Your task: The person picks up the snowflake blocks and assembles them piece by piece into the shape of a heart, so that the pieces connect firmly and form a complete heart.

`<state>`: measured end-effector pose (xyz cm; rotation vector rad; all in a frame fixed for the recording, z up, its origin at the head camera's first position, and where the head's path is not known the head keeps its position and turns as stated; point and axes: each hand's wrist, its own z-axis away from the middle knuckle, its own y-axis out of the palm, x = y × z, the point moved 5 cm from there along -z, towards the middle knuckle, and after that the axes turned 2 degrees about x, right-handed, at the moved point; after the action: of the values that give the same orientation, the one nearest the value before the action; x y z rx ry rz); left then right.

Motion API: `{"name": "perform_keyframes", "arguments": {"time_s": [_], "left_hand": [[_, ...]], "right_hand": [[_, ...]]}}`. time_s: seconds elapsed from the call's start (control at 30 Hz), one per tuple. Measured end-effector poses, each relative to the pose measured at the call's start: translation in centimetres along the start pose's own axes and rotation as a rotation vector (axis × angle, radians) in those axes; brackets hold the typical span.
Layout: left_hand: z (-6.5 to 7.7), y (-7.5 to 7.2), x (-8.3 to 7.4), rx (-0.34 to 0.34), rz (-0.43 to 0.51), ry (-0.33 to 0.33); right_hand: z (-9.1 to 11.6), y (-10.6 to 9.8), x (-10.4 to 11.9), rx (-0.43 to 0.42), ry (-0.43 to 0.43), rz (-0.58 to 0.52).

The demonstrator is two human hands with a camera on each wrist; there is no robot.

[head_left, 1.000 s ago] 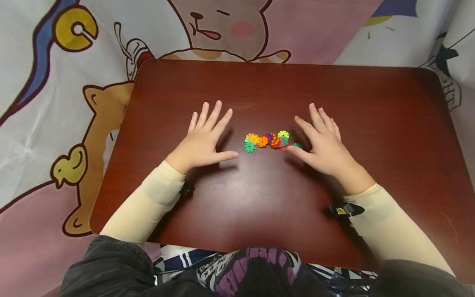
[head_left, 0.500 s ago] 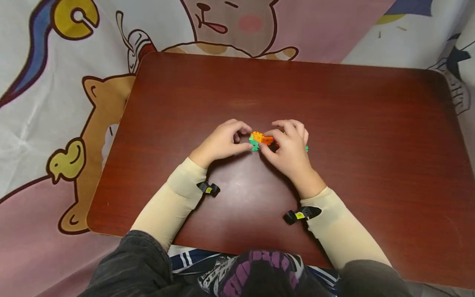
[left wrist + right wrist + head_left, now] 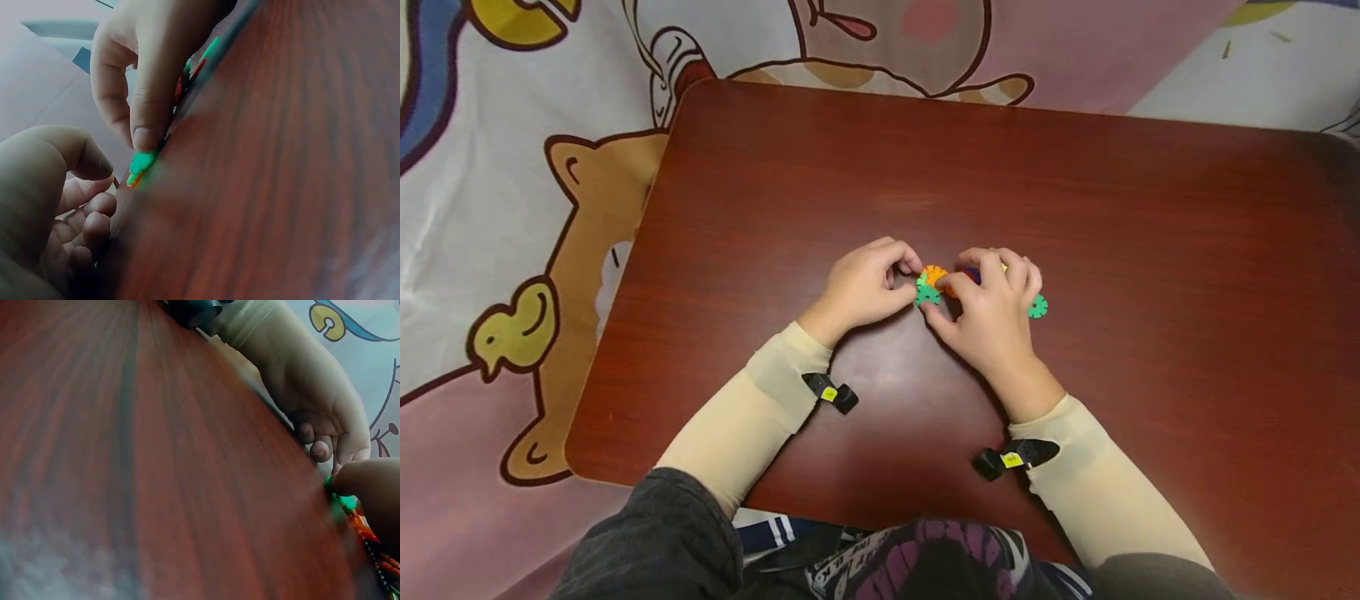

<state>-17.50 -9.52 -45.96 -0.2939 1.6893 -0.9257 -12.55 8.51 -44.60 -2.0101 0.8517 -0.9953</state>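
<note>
Small notched plastic discs lie in an overlapping row on the table, partly hidden under my right hand. At the row's left end are a green notched disc and an orange disc. My right thumb and index finger close on the green disc, the thumb tip on it in the left wrist view. My left hand is just left of it, fingers loosely bent. A small gap separates its fingertips from the green disc in the left wrist view. Another green disc shows beyond my right hand.
The reddish-brown wooden table extends around both hands. A cartoon-printed cloth hangs along its far and left sides. Black wrist cameras sit under both forearms.
Both hands have come in from either side, spread fingers bending toward the discs. The right hand now covers much of the row and has taken hold at its left end. The head view has shifted.
</note>
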Motion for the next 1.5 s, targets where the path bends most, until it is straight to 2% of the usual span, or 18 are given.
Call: {"name": "perform_keyframes", "arguments": {"time_s": [0.27,0.43,0.6,0.77,0.87,1.0,1.17,1.5], "left_hand": [[0.6,0.1,0.0,-0.026,0.045,0.084],[0.6,0.0,0.0,-0.008,0.038,0.165],[0.4,-0.1,-0.2,0.017,0.026,0.206],[0.4,-0.1,0.0,0.006,0.096,0.192],[0.4,-0.1,0.4,-0.029,0.193,0.149],[0.4,-0.3,0.7,-0.087,0.282,0.098],[0.4,-0.3,0.7,-0.098,0.319,0.081],[0.2,-0.3,0.7,-0.069,0.311,0.072]], "right_hand": [[0.6,0.2,0.3,-0.020,0.003,-0.056],[0.4,0.4,0.2,-0.058,-0.002,-0.090],[0.0,0.2,0.0,-0.057,-0.026,-0.116],[0.0,-0.1,-0.1,-0.093,-0.038,-0.148],[0.1,-0.2,-0.3,-0.111,-0.002,-0.136],[0.2,-0.1,-0.7,-0.086,0.057,-0.095],[0.5,0.4,-0.9,-0.034,0.094,-0.069],[0.5,0.6,-1.2,-0.018,0.142,-0.102]]}}
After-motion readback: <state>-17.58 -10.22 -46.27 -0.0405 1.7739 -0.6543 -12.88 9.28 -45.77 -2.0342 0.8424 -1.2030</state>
